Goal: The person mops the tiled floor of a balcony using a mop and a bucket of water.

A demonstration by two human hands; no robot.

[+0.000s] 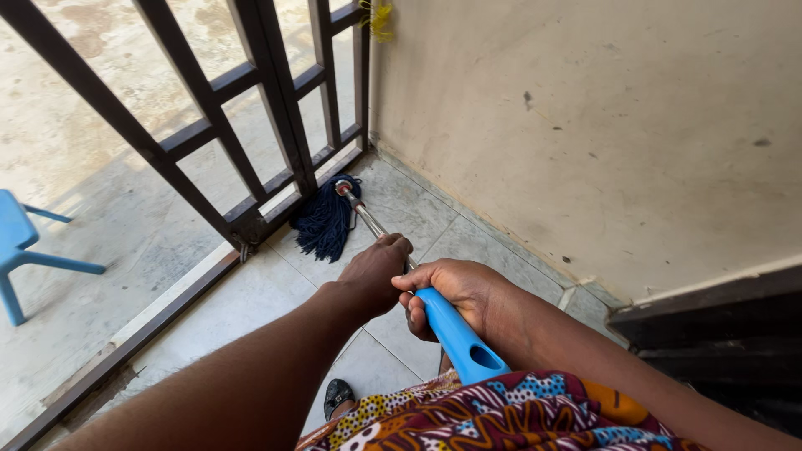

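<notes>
I count two hands of mine on one mop: my left hand [373, 271] ahead, my right hand [455, 294] just behind it. The mop has one dark blue string head [324, 221], out past my left hand, and one blue handle grip [458, 336] under my right. One blue plastic chair [18, 250] stands far off to my left. One metal gate [221, 125] is ahead.

We're in bright daylight pouring through the gate [251, 125] on the left; the ground outside nearly washes out, the doorway [718, 351] at lower right sinks into shadow, edges bend with wide-angle distortion, focus stays sharp
</notes>
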